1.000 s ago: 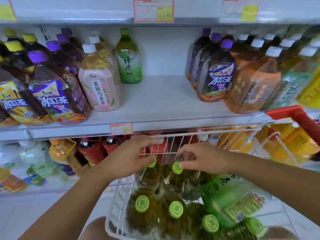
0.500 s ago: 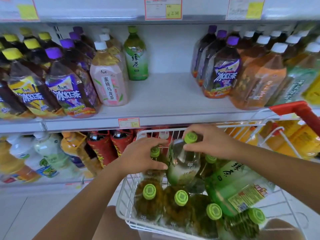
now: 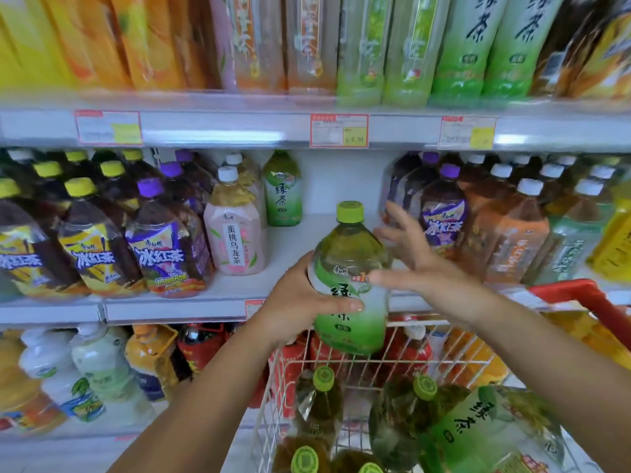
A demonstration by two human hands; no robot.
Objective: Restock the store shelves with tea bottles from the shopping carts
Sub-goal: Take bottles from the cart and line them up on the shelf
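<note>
The left grip (image 3: 297, 302) holds the green tea bottle (image 3: 345, 254) upright.

My left hand (image 3: 300, 302) holds a green tea bottle (image 3: 348, 268) round its middle. The bottle stands up straight, with its green cap on top. My right hand (image 3: 420, 264) is just to the right of it, fingers spread wide. Below is the white wire cart (image 3: 375, 363), with more green-capped bottles (image 3: 321, 397) inside. Behind my bottle, the middle shelf (image 3: 300, 240) has a bare spot. A far green bottle (image 3: 282, 189) stands at the back, near a pink bottle (image 3: 235, 233).
</note>
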